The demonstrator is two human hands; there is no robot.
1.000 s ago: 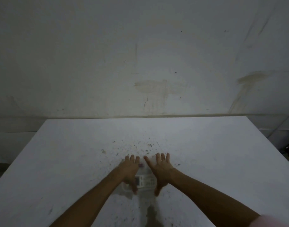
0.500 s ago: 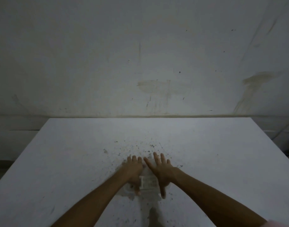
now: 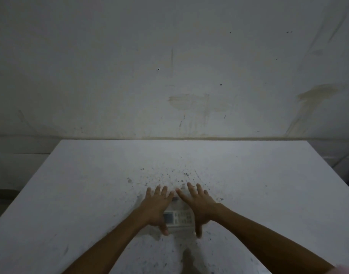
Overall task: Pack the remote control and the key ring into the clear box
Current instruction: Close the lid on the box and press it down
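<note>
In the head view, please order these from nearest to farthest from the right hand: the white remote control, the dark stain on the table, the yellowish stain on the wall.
1. White remote control: directly beside the right hand, on its left, apparently touching.
2. Small dark stain on the white table: farther left, beyond the left hand.
3. Yellowish stain on the grey wall: far behind the table.

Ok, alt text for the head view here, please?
Two bare hands, left hand and right hand, lie spread and flat over a clear box holding a white remote control, on a speckled white table against a stained wall.
</note>
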